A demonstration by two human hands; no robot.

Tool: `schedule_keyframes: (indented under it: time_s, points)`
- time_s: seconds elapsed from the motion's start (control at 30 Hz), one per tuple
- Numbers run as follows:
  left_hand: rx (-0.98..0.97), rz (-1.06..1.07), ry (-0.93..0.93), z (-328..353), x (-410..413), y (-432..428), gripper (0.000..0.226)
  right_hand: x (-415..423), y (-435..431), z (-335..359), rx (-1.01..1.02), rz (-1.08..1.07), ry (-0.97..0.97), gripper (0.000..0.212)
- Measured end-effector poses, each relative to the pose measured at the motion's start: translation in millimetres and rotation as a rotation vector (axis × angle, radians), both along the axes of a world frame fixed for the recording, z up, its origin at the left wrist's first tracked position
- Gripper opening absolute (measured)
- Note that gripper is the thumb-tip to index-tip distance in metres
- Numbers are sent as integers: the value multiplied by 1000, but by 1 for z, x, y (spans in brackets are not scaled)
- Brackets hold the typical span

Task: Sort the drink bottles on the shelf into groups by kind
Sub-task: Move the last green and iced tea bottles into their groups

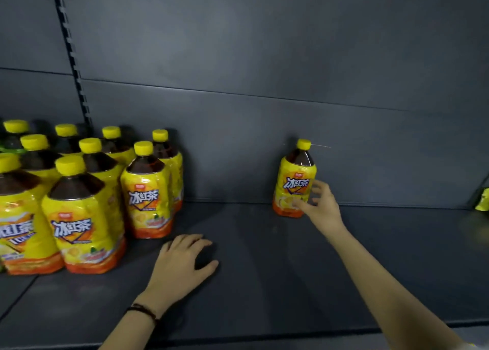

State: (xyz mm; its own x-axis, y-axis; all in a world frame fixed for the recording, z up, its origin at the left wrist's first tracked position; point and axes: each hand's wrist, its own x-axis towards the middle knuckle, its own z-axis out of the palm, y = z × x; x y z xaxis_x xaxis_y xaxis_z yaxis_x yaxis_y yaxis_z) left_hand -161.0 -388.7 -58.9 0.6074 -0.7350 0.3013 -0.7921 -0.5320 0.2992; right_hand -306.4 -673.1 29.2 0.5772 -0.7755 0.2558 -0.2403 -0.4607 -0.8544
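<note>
Several iced tea bottles (84, 212) with yellow caps and yellow-orange labels stand grouped at the left of the dark shelf (264, 270). One more iced tea bottle (293, 175) stands alone against the back wall, right of centre. My right hand (321, 206) reaches to its lower right side, fingers spread, fingertips touching or nearly touching the label. My left hand (182, 262) rests palm down on the shelf just right of the group, holding nothing.
A dark back panel (264, 58) rises behind the shelf, with a slotted upright (71, 58) at the left. A piece of another yellow package (483, 200) shows at the far right edge. A green item (10, 149) peeks out behind the left bottles.
</note>
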Motion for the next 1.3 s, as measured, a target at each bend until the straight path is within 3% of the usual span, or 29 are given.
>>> schedule_keyframes:
  time_s: [0.07, 0.17, 0.3, 0.43, 0.67, 0.73, 0.83, 0.97, 1.07, 1.2, 1.3]
  points:
    - [11, 5, 21, 0, 2, 0, 75, 11, -22, 6, 43, 21, -36, 85]
    - [35, 9, 16, 2, 2, 0, 73, 25, -41, 9, 265, 137, -143, 105]
    - [46, 17, 12, 4, -1, -1, 71, 32, -49, 4, 300, 131, -134, 91]
    - [80, 28, -7, 6, -4, 0, 72, 25, -40, 1, 256, 138, -98, 98]
    - [63, -7, 6, 10, -13, 10, 71, 9, 30, -8, 240, 179, -144, 66]
    - [-91, -7, -37, 20, -15, 26, 51, 9, 52, -9, 238, 201, -145, 64]
    - [-501, 102, -215, 45, -8, 66, 25, 16, 86, -6, 251, 253, -114, 62]
    - [-763, 340, -413, 104, 15, 119, 25, 32, 128, -1, 254, 308, -75, 63]
    - [-642, 395, -559, 136, 47, 138, 41, 44, 155, -1, 254, 339, -62, 66]
    - [-359, 340, -417, 139, 79, 143, 61, 56, 184, -2, 257, 355, -64, 79]
    - [-402, 252, -355, 128, 85, 143, 55, 61, 204, -4, 252, 350, -115, 70]
